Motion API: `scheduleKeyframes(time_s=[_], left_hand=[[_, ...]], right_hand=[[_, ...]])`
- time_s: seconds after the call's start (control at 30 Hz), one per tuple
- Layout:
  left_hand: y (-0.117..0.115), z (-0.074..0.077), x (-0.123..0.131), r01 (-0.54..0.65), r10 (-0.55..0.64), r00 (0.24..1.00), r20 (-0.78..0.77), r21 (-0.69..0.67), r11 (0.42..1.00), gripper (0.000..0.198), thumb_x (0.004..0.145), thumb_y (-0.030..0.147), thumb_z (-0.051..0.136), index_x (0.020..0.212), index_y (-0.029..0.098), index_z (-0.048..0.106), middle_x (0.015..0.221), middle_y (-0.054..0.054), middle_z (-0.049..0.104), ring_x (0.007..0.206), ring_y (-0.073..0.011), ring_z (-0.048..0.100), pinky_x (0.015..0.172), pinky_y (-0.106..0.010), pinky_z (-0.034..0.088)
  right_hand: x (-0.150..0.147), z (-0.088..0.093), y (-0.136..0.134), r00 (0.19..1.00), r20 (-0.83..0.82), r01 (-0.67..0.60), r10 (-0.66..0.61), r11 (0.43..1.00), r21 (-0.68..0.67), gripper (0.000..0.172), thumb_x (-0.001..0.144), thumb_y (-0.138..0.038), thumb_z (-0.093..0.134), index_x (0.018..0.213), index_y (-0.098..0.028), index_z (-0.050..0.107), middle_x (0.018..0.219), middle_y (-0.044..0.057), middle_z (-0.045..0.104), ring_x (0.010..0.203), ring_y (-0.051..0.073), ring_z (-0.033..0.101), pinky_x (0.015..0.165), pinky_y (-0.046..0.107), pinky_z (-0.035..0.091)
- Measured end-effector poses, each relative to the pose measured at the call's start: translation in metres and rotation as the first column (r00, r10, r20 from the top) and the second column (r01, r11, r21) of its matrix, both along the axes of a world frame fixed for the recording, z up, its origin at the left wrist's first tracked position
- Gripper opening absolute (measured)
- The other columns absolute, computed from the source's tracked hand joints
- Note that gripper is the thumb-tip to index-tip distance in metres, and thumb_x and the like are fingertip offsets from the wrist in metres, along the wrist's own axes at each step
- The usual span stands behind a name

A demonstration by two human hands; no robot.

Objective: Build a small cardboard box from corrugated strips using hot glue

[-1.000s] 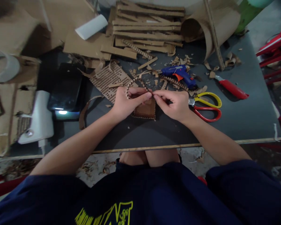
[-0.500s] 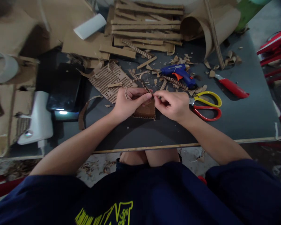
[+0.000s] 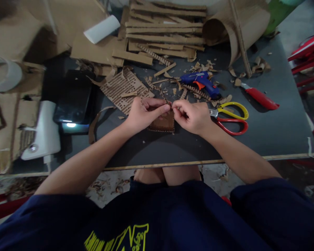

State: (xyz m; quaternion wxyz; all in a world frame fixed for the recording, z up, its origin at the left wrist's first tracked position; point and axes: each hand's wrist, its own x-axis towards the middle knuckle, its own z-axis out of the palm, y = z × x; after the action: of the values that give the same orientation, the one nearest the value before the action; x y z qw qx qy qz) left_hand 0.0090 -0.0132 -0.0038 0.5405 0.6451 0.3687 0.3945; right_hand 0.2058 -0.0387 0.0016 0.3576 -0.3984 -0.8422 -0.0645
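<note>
My left hand (image 3: 145,114) is closed, thumb against fingers, on a small brown cardboard piece (image 3: 162,124) with corrugated strip along its edges. Close beside it, my right hand (image 3: 192,116) pinches at the top right corner of that piece. A thin corrugated cardboard strip (image 3: 161,92) runs up and away from the meeting point of the fingertips. What exactly lies between the right fingertips is partly hidden. Scissors (image 3: 232,118) with one yellow and one red handle lie right by my right hand. Behind the hands rests a blue glue gun (image 3: 201,82) with an orange trigger.
A peeled corrugated sheet (image 3: 122,89) lies behind my left hand. Further right is a red-handled knife (image 3: 263,98). Stacked cardboard strips (image 3: 164,33) and a rolled cardboard tube (image 3: 235,31) stand at the back. To the left are a black device (image 3: 73,101) and a tape roll (image 3: 17,75).
Both hands stay at nearly the same spot on the small cardboard piece, with only slight finger movement. The whole view has shifted a little.
</note>
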Motion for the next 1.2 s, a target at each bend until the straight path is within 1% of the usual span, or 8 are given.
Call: scheduleKeyframes(time_s=[0.17,0.33,0.57,0.73,0.93,1.07,1.13,1.2], left_hand=[[0.001,-0.0018,0.0019,0.01,-0.009,0.999,0.051,-0.017,1.0,0.047,0.078,0.059,0.074,0.09,0.014,0.075,0.073,-0.006,0.074,0.064,-0.0132,0.069,0.055,-0.019,0.06],[-0.0006,0.0003,0.006,-0.021,0.03,0.991,0.13,-0.077,0.997,0.043,0.072,0.057,0.08,0.08,0.014,0.075,0.067,-0.003,0.072,0.058,-0.0088,0.065,0.051,-0.014,0.055],[-0.0007,-0.0004,0.0062,-0.027,0.041,0.992,0.115,-0.124,0.992,0.045,0.071,0.057,0.08,0.084,0.014,0.075,0.07,-0.004,0.072,0.061,-0.0114,0.067,0.043,-0.013,0.051],[-0.0006,0.001,0.0041,-0.029,0.039,0.995,0.094,-0.105,0.994,0.048,0.073,0.06,0.078,0.085,0.013,0.073,0.071,-0.005,0.071,0.064,-0.0138,0.069,0.045,-0.016,0.054],[-0.0017,0.0042,0.0019,-0.02,0.02,1.0,0.013,-0.014,1.0,0.052,0.076,0.064,0.073,0.082,0.013,0.072,0.069,-0.006,0.07,0.064,-0.0149,0.069,0.048,-0.019,0.057],[-0.0022,0.0054,0.0029,0.016,-0.015,1.0,0.01,-0.049,0.999,0.052,0.074,0.064,0.074,0.079,0.013,0.073,0.064,-0.004,0.069,0.055,-0.0108,0.064,0.045,-0.017,0.053],[-0.0024,0.006,0.0032,0.053,-0.054,0.999,-0.004,-0.084,0.995,0.052,0.073,0.064,0.075,0.079,0.013,0.073,0.064,-0.003,0.069,0.052,-0.0097,0.063,0.045,-0.016,0.052],[-0.0024,0.0063,0.0032,0.072,-0.073,0.997,-0.005,-0.101,0.992,0.052,0.073,0.064,0.075,0.082,0.013,0.073,0.065,-0.004,0.07,0.053,-0.0097,0.063,0.045,-0.016,0.052]], right_hand=[[-0.0032,0.0022,-0.0026,0.994,-0.11,0.026,-0.02,0.998,0.052,0.008,0.088,-0.019,0.061,0.088,-0.019,0.069,0.057,-0.008,0.065,0.048,0.006,0.058,0.052,0.02,0.039],[-0.0037,0.0015,-0.0036,0.997,-0.056,0.059,-0.053,0.991,0.12,0.011,0.087,-0.017,0.062,0.094,-0.018,0.071,0.063,-0.006,0.07,0.05,0.007,0.062,0.054,0.023,0.042],[-0.004,0.0004,-0.0031,0.997,-0.03,0.069,-0.065,0.987,0.145,0.01,0.087,-0.016,0.063,0.092,-0.018,0.071,0.063,-0.006,0.07,0.051,0.007,0.062,0.054,0.023,0.041],[-0.0042,-0.0008,-0.0014,0.994,-0.005,0.108,-0.109,0.989,0.101,0.016,0.093,-0.021,0.054,0.09,-0.019,0.069,0.059,-0.007,0.067,0.049,0.007,0.06,0.052,0.023,0.038],[0.0005,-0.0006,0.0018,0.995,0.086,0.052,-0.057,0.997,0.065,0.021,0.098,-0.023,0.047,0.095,-0.018,0.067,0.055,-0.007,0.062,0.045,0.007,0.056,0.049,0.024,0.032],[0.0015,0.0009,0.0013,0.996,0.083,0.019,-0.025,0.997,0.076,0.016,0.091,-0.02,0.05,0.088,-0.019,0.065,0.052,-0.007,0.059,0.044,0.008,0.053,0.049,0.024,0.033],[0.0008,0.0014,0.0001,0.998,0.058,0.021,-0.024,0.998,0.056,0.014,0.086,-0.02,0.051,0.083,-0.02,0.064,0.053,-0.006,0.059,0.046,0.008,0.054,0.051,0.024,0.036],[0.0,0.0022,-0.0014,0.999,0.028,0.028,-0.029,0.999,0.039,0.014,0.084,-0.021,0.051,0.082,-0.02,0.065,0.055,-0.006,0.061,0.048,0.009,0.056,0.052,0.023,0.039]])
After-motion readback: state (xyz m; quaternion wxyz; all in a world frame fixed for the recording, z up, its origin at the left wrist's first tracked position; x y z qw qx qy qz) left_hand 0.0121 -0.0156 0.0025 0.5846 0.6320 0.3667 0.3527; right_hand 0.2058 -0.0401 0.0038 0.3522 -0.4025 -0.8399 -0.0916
